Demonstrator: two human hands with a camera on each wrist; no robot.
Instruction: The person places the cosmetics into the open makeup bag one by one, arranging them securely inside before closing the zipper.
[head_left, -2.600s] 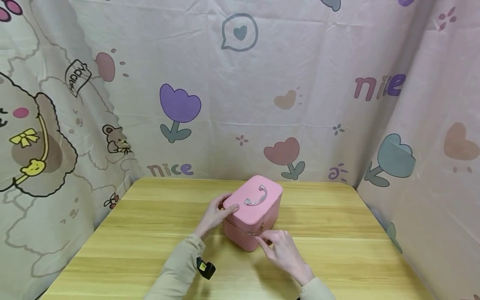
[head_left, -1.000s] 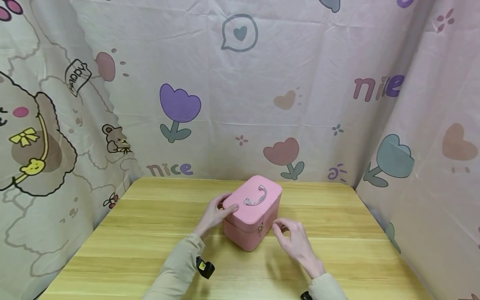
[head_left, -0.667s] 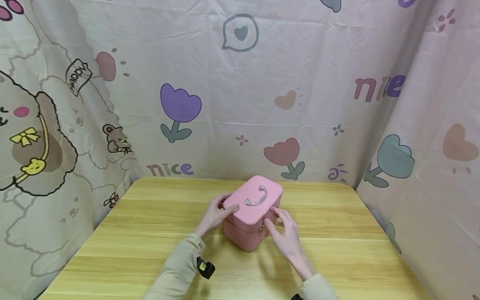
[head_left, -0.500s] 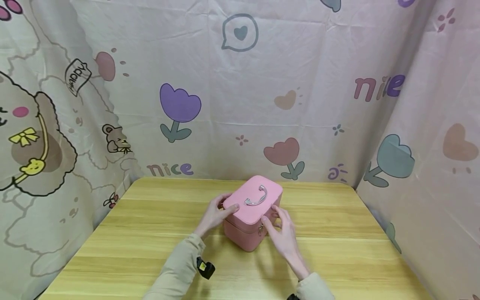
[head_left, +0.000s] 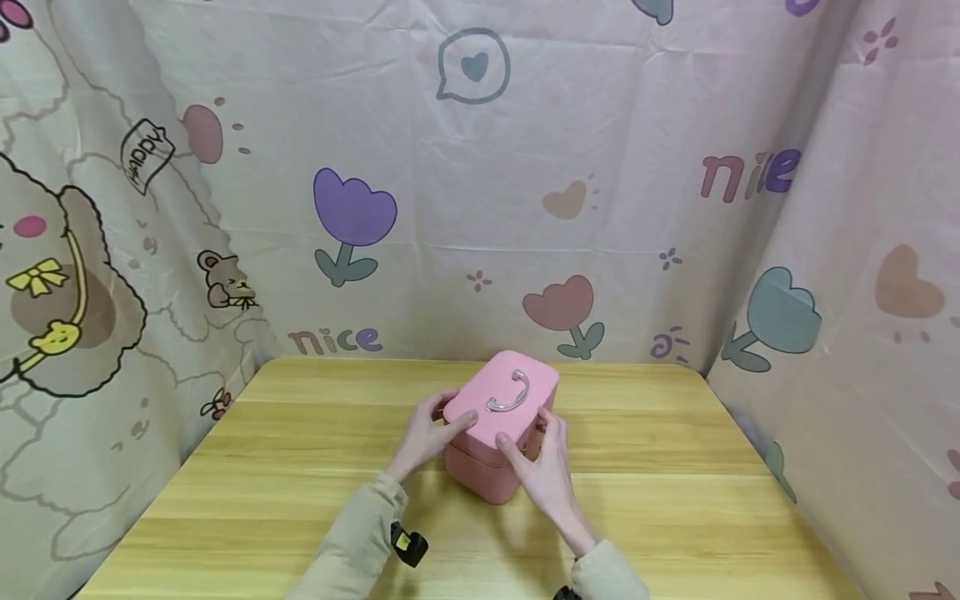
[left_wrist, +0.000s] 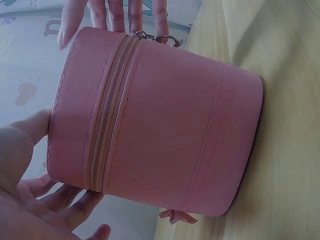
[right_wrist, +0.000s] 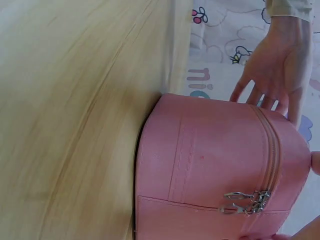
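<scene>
A pink zip-up cosmetic case stands on the wooden table, a silver handle on its lid. My left hand grips the lid's left end, thumb on top and fingers down the far side. On the right, my right hand holds the lid edge, its thumb on the near corner and its fingers at the side. The zipper runs closed under the lid in the left wrist view. Two metal zipper pulls sit together on the side facing the right wrist camera.
Wooden table surrounds the case. A printed curtain hangs behind and along both sides. A black wrist camera sits at the left sleeve. A small pink bow sticks out from the case's back side.
My right hand has left the zipper pull at the near corner, swung right, then come up to the lid edge. The pull now sits beside the other one. The left hand has stayed.
</scene>
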